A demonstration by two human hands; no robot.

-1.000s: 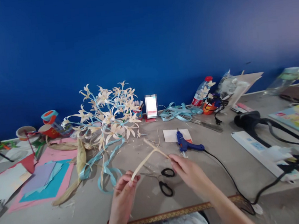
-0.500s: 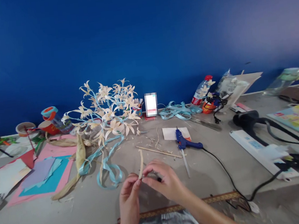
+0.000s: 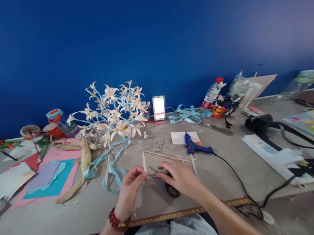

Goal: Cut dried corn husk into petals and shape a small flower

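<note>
My left hand [image 3: 134,181] pinches a pale, flat husk-like strip [image 3: 144,160] between thumb and fingers; the strip stands up from the fingertips. Just to the right, my right hand [image 3: 176,173] has bent fingers, with a gap between thumb and forefinger. It hovers over black-handled scissors [image 3: 172,191] on the table, hiding much of them. A thin dark line runs between the two hands by my right thumb; it looks like a scissor blade. Beyond the hands lies a thin pale stick [image 3: 166,156].
A blue glue gun [image 3: 195,147] lies right of centre, its cord running to the front edge. Pale artificial flowers [image 3: 114,110] stand back left, near blue ribbon [image 3: 113,168] and coloured paper [image 3: 43,185]. A power strip [image 3: 276,159] is at right. A phone [image 3: 159,108] stands by the wall.
The thin stick left my right hand and lies on the table. My right hand came to the strip, then drew back a little rightward. My left hand keeps the strip, which now stands upright.
</note>
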